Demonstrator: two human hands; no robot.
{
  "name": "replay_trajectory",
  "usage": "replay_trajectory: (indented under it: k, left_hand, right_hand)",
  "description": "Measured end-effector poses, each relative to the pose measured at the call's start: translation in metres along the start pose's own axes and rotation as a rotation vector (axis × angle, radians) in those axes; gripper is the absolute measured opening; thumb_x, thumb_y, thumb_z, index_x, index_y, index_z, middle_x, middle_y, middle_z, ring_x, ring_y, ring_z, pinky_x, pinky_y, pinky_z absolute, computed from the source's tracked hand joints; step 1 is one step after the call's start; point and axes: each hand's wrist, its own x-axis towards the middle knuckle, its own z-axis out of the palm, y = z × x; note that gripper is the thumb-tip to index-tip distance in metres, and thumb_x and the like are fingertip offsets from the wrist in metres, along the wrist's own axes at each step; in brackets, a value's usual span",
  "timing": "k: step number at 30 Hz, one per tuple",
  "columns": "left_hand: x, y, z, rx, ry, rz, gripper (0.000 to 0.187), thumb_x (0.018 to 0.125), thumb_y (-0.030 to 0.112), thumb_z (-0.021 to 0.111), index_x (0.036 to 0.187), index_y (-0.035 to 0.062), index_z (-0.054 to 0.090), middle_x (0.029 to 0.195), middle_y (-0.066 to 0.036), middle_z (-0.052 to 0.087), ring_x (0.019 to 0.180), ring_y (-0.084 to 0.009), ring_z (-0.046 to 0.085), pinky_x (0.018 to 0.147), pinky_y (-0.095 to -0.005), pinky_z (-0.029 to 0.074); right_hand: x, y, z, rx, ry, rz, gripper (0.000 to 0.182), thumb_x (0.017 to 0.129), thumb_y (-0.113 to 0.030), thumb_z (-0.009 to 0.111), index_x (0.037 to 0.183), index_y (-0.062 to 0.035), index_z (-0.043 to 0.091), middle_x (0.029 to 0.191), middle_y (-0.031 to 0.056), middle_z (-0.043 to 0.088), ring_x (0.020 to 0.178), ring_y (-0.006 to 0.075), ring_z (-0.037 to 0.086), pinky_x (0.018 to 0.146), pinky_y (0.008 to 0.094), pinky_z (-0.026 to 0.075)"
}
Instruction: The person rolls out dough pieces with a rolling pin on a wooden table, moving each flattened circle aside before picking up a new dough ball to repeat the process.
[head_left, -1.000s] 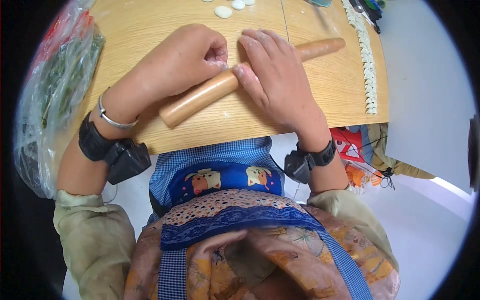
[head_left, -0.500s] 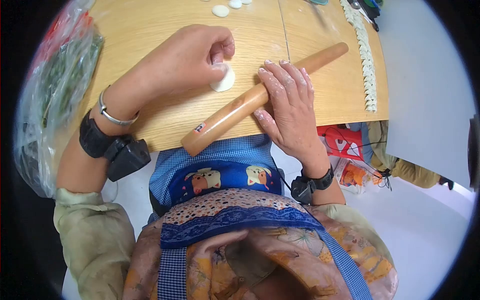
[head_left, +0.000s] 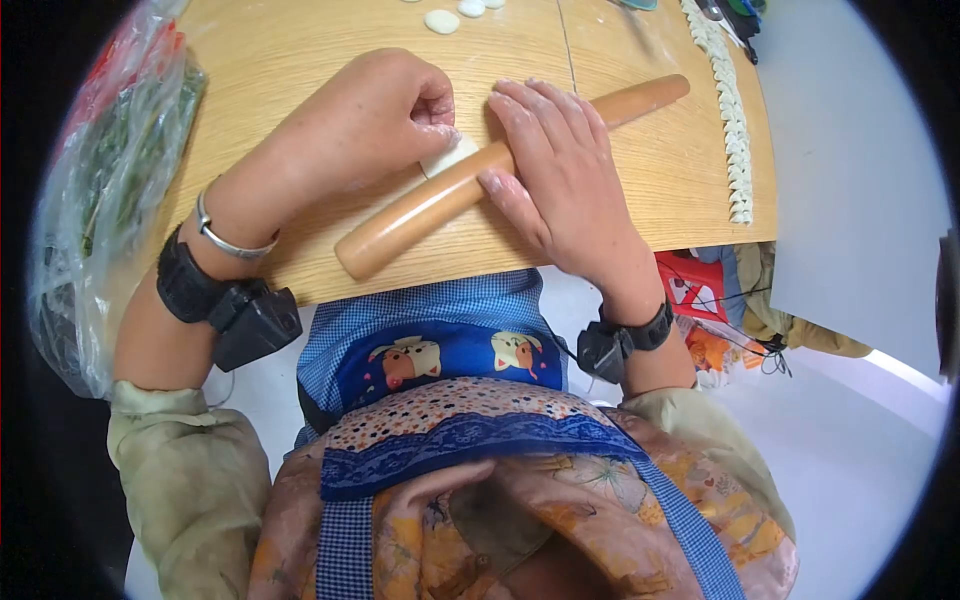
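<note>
My left hand (head_left: 385, 115) is closed, thumb and curled fingers pinching the edge of a small round dough wrapper (head_left: 452, 156) on the wooden table. A smooth wooden rolling pin (head_left: 425, 215) lies diagonally, its middle covering the wrapper's near right part. Across the pin rests my right hand (head_left: 565, 180), floury fingers reaching over the far side and the thumb along the near side. Several flattened dough pieces (head_left: 441, 21) lie at the table's far side.
A long row of small shaped dough pieces (head_left: 735, 140) runs along the table's right edge. At the left is a clear plastic bag (head_left: 130, 170) with greens inside. A red bag (head_left: 692, 285) sits below the table at right.
My right hand has pushed the rolling pin up and left, onto the wrapper. My left hand stays nearly in place, still pinching the wrapper's edge.
</note>
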Motion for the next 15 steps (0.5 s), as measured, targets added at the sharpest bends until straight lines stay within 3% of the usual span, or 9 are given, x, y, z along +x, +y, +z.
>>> replay_trajectory:
  k: [2,9,12,15]
  left_hand:
    - [0.001,0.0,-0.004,0.006,-0.033,-0.01,0.021,0.087,0.014,0.072,0.082,-0.0054,0.065,0.064,-0.005,0.057,0.062,-0.0096,0.053,0.059,-0.0299,0.045]
    - [0.003,-0.005,-0.009,0.036,-0.015,0.011,0.021,0.087,0.013,0.071,0.08,-0.005,0.063,0.064,-0.006,0.056,0.063,-0.0105,0.054,0.06,-0.0312,0.046]
    - [0.002,-0.008,-0.005,0.005,-0.019,0.037,0.02,0.087,0.012,0.069,0.079,-0.0039,0.061,0.065,-0.006,0.056,0.063,-0.0106,0.054,0.059,-0.0308,0.046]
    - [0.001,-0.009,-0.003,0.023,0.009,0.072,0.016,0.086,0.011,0.068,0.082,-0.0027,0.061,0.066,-0.005,0.057,0.063,-0.0103,0.053,0.06,-0.0299,0.046]
  right_hand:
    - [0.015,0.004,0.006,0.053,0.07,-0.026,0.045,0.097,-0.034,0.059,0.129,-0.0022,0.059,0.133,0.0185,0.059,0.128,0.0391,0.051,0.11,0.0514,0.038]
    - [0.033,0.003,0.017,0.044,0.093,0.023,0.036,0.097,-0.029,0.059,0.123,-0.0049,0.062,0.124,0.0163,0.061,0.119,0.0378,0.055,0.104,0.0504,0.041]
    - [0.008,-0.002,0.01,0.076,0.095,0.026,0.038,0.097,-0.03,0.059,0.127,-0.0063,0.061,0.128,0.0158,0.06,0.125,0.0373,0.053,0.108,0.0513,0.038]
    - [-0.024,-0.008,0.002,0.003,0.007,0.052,0.051,0.095,-0.037,0.06,0.139,-0.0101,0.056,0.142,0.0135,0.054,0.139,0.0361,0.044,0.121,0.0539,0.024]
